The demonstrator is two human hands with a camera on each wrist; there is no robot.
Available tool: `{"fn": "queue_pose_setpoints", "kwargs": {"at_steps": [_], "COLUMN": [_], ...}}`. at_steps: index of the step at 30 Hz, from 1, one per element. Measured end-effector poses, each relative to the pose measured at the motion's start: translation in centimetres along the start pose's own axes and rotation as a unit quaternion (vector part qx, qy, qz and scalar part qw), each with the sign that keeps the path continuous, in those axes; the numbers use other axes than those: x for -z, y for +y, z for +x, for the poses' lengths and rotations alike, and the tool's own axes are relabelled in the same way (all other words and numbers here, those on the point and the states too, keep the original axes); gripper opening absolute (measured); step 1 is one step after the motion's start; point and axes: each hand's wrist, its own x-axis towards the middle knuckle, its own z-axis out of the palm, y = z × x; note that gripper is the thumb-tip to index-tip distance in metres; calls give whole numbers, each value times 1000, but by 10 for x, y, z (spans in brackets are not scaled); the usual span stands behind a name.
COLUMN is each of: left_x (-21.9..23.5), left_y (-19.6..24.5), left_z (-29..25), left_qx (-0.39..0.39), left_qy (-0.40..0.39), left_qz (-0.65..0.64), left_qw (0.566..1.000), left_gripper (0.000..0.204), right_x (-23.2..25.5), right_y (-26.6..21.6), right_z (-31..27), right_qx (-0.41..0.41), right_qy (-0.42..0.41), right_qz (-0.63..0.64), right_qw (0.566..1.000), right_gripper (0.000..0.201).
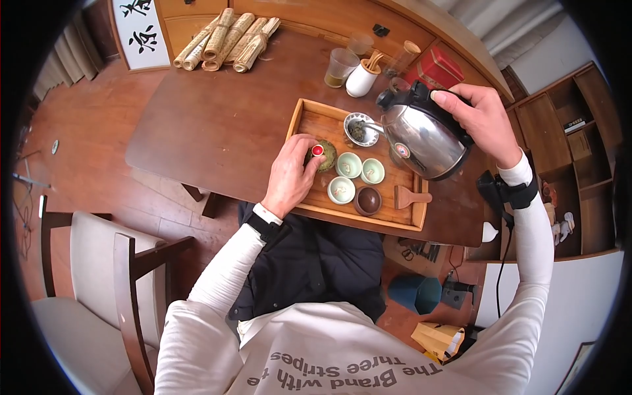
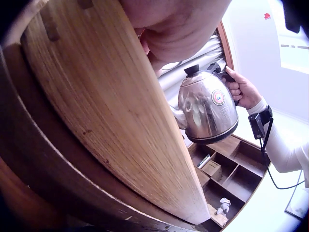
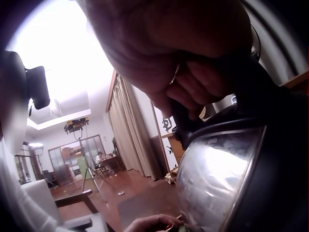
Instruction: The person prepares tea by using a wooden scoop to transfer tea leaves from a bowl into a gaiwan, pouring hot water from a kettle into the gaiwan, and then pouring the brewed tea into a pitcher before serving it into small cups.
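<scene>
My right hand [image 1: 479,118] grips the black handle of a steel electric kettle [image 1: 421,138], held over the right part of a wooden tray [image 1: 299,118]. The kettle's spout points at a patterned bowl [image 1: 356,139] with dark tea leaves in it. Over the tray's left side, my left hand [image 1: 293,168] pinches a small round red thing with a white rim [image 1: 318,150] between thumb and finger. Below it sits a dark green, round thing [image 1: 325,162], partly hidden by the hand. Beside it stand pale green cups [image 1: 349,165] with light bits inside.
A brown cup [image 1: 367,201] and a wooden brush-like tool [image 1: 411,197] lie on the tray. Behind it stand a glass [image 1: 339,68], a white holder with sticks [image 1: 361,80] and a red box [image 1: 436,68]. Rolled bamboo scrolls [image 1: 227,39] lie at the table's back left.
</scene>
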Motion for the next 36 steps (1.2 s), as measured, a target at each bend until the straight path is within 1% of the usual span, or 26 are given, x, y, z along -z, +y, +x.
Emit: {"fn": "queue_pose_setpoints", "kwargs": {"at_steps": [3, 6, 8, 11, 13, 14, 16, 19, 22, 26, 30, 33, 36], "left_x": [0, 0, 0, -1, -1, -1, 0, 0, 0, 0, -1, -2, -2], "left_y": [-1, -1, 0, -1, -2, -2, 1, -1, -1, 1, -1, -2, -3], "left_z": [0, -1, 0, 1, 1, 0, 0, 0, 1, 2, 1, 1, 1], "left_qx": [3, 5, 3, 10, -24, -25, 5, 0, -5, 0, -16, -25, -24], "left_qy": [0, 1, 1, -4, 12, 12, -3, 0, 0, -6, 6, 10, 7], "left_qz": [-2, -1, 0, 3, 24, 26, 9, 7, 13, 16, 35, 38, 40], "left_qw": [1000, 1000, 1000, 1000, 999, 999, 1000, 1000, 1000, 1000, 999, 999, 999], "left_gripper": [24, 24, 24, 25, 24, 24, 25, 25, 25, 25, 24, 24, 24], "right_x": [0, 2, 2, -2, -3, -3, -4, -2, -2, -1, -1, -2, -1], "right_y": [-1, -2, 3, 9, 4, 3, 4, 9, 11, 9, 10, 20, 23], "right_z": [2, 2, 2, 4, 3, 4, 6, 7, 4, 0, -2, 0, -4], "right_qx": [2, 5, 8, 20, 27, 21, 17, 20, 42, 26, 11, 34, 36], "right_qy": [11, 6, -10, -12, -6, -6, -5, -9, 2, -7, -6, 1, 12], "right_qz": [14, -14, -2, 30, 14, 16, 20, 15, -21, 6, 35, 49, 38], "right_qw": [1000, 1000, 1000, 999, 1000, 1000, 1000, 1000, 999, 1000, 999, 998, 999], "right_gripper": [41, 41, 42, 43, 44, 44, 44, 44, 44, 43, 42, 41, 40]}}
